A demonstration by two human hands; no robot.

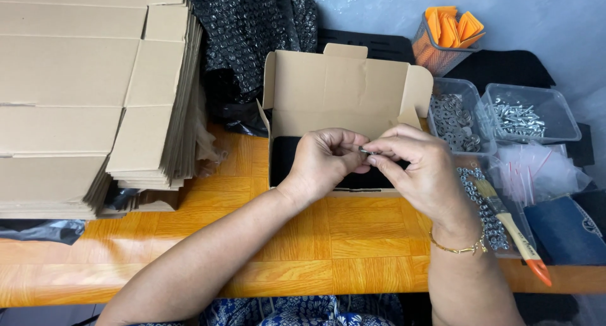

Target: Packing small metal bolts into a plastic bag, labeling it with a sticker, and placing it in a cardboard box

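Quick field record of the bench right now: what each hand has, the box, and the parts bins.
left hand: pinches a small metal part with its fingers
right hand: fingers meet the same part
open cardboard box: behind the hands, lid up, dark item inside
flat box stack: far left
clear tubs: washers, screws, right side
brush: lies over a tray of nuts
table: orange wood

flat cartons (95, 92) | bubble wrap (246, 29) | brush (508, 222) | tubs (527, 114) — screws, probably
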